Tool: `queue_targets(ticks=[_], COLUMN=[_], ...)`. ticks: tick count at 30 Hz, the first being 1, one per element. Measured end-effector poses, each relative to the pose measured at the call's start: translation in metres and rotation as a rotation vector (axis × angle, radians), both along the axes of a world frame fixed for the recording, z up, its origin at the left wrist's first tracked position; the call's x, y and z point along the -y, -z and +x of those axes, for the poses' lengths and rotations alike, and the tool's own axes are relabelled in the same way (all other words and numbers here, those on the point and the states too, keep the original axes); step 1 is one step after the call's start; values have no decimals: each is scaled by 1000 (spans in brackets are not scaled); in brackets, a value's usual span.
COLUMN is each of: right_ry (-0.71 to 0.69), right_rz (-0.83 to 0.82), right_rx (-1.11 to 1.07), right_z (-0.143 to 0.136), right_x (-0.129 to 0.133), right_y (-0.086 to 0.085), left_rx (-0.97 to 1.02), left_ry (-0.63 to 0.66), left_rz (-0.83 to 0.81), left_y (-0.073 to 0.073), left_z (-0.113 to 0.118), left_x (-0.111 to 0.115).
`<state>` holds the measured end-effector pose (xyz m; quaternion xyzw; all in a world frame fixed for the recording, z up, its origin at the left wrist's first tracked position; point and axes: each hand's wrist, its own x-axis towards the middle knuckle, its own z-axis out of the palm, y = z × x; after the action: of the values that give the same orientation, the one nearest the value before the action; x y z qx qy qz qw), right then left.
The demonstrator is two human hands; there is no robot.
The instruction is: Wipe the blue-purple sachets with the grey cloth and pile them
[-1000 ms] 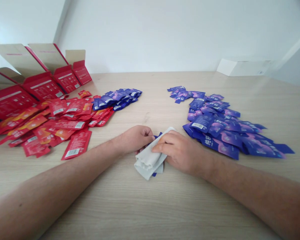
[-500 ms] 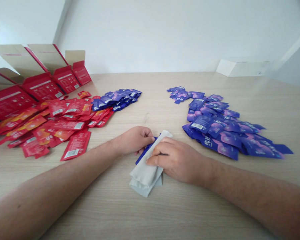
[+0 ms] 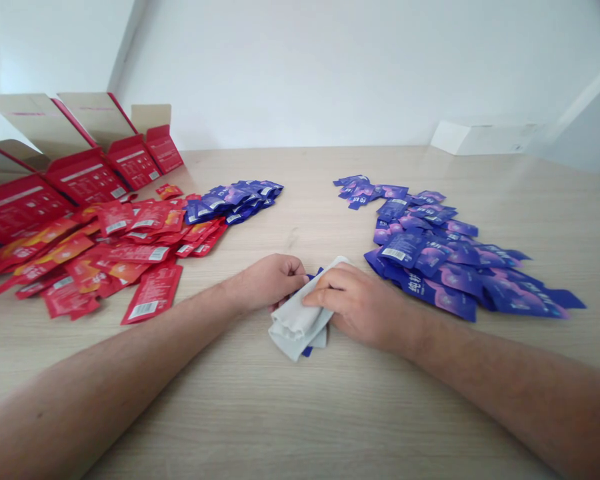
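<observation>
White cloth (image 3: 296,317) (folded) sits in right fingers (image 3: 337,280); blue packet (image 3: 307,351) shows beneath.

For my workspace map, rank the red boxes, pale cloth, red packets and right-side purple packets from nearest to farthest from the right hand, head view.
1. Pale cloth: held in the right hand.
2. Right-side purple packets: beyond, rightward.
3. Red packets: on the left.
4. Red boxes: left, behind the red packets.

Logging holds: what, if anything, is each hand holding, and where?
Right hand: folded white cloth, right side. Left hand: blue sachet, far end.
</observation>
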<state>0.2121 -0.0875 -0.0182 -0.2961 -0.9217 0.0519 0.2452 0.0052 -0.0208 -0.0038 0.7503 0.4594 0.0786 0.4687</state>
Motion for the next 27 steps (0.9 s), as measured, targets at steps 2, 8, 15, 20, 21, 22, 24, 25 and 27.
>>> queue_targets(ticks=[2, 8, 15, 20, 21, 22, 24, 25, 27], right_ry=[38, -98, 56, -60, -30, 12, 68, 67, 19], right_rz=[-4, 7, -21, -4, -7, -13, -25, -27, -23], right_rx=[-19, 28, -11, 30, 17, 3, -16, -17, 1], right_z=[1, -2, 4, 2, 3, 4, 6, 6, 5], right_x=[-1, 3, -3, 1, -1, -3, -6, -6, -5], right_y=[1, 2, 0, -1, -1, -1, 0, 0, -1], left_rx=[7, -4, 8, -10, -6, 1, 16, 18, 15], left_ry=[-7, 16, 0, 18, 13, 9, 2, 0, 4], left_rz=[18, -39, -9, -24, -20, -17, -10, -11, -24], left_y=[1, 1, 2, 2, 2, 2, 3, 3, 3], left_z=[0, 0, 0, -1, -1, -1, 0, 0, 0], left_x=[0, 0, -1, -1, -1, -1, -1, -1, -1])
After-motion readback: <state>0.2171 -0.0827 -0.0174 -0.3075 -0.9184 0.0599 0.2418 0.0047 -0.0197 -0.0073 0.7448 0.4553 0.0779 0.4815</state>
